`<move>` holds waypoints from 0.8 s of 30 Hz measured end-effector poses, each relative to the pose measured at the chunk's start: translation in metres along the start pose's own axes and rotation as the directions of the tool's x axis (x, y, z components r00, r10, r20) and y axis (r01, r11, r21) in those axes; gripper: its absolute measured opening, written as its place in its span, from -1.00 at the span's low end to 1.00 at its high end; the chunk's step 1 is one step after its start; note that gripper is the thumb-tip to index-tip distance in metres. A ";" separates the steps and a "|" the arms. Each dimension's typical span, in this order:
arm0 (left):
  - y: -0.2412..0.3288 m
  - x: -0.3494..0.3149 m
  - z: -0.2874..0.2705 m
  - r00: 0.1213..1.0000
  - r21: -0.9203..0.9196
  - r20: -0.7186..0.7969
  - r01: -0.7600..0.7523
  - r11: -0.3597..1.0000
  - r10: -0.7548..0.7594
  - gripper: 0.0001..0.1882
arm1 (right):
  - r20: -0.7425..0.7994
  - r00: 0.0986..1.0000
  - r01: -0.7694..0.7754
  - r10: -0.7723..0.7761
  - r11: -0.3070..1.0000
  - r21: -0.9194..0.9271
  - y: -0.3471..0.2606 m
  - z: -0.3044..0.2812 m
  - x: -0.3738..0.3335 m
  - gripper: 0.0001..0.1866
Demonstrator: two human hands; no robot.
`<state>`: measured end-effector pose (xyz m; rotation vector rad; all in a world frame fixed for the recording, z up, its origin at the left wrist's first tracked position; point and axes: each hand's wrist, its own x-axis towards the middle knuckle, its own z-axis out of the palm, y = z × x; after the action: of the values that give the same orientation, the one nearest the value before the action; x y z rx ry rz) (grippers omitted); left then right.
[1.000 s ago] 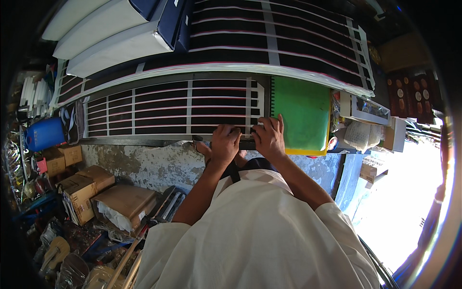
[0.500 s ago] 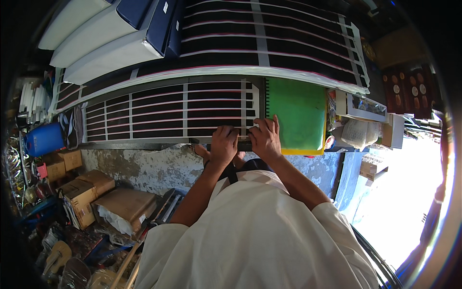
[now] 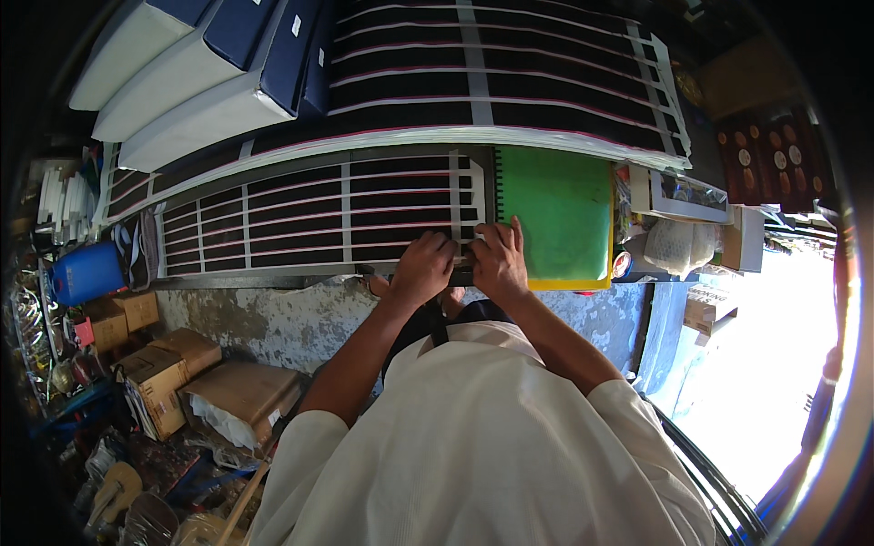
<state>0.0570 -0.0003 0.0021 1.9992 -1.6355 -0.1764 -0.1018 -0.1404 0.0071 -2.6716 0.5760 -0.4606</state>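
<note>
A black sheet with pale, red-edged stripes (image 3: 300, 211) lies along the near side of the bench, crossed by strips of light tape. At its near right corner, my left hand (image 3: 424, 267) rests with its fingers bent together at the edge. My right hand (image 3: 499, 264) is just beside it, over the sheet's white end margin. Its fingers are curled in, except for one raised over the green spiral-bound notebook (image 3: 555, 214). Whatever lies between the fingertips of either hand is too small or hidden to tell.
A stack of larger striped sheets (image 3: 564, 100) lies behind, with blue and white box files (image 3: 209, 109) on its left part. A blue container (image 3: 86, 273) and cardboard boxes (image 3: 241, 400) stand at the left. A bubble-wrapped item (image 3: 669, 244) sits to the right.
My left forearm has swung slightly outward, and its hand has tipped toward the right one. Both hands remain at the sheet's corner. The whole view has shifted a little.
</note>
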 end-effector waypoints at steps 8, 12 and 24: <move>0.001 0.015 -0.002 0.990 0.095 0.125 -0.074 0.993 0.062 -0.83 | -0.031 0.999 0.009 -0.008 1.000 0.011 0.003 0.003 -0.002 -0.76; -0.003 0.025 -0.004 0.954 0.125 0.284 -0.140 0.982 0.100 -0.81 | -0.026 1.000 0.009 -0.008 1.000 0.019 0.002 0.003 -0.001 -0.75; -0.005 0.038 -0.008 0.946 0.109 0.314 -0.117 0.987 0.078 -0.78 | -0.032 0.999 0.019 -0.018 0.999 0.028 0.005 0.006 -0.003 -0.77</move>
<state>0.0745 -0.0330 0.0154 2.0580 -1.9814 -0.3732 -0.1039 -0.1420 -0.0011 -2.6493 0.5501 -0.5128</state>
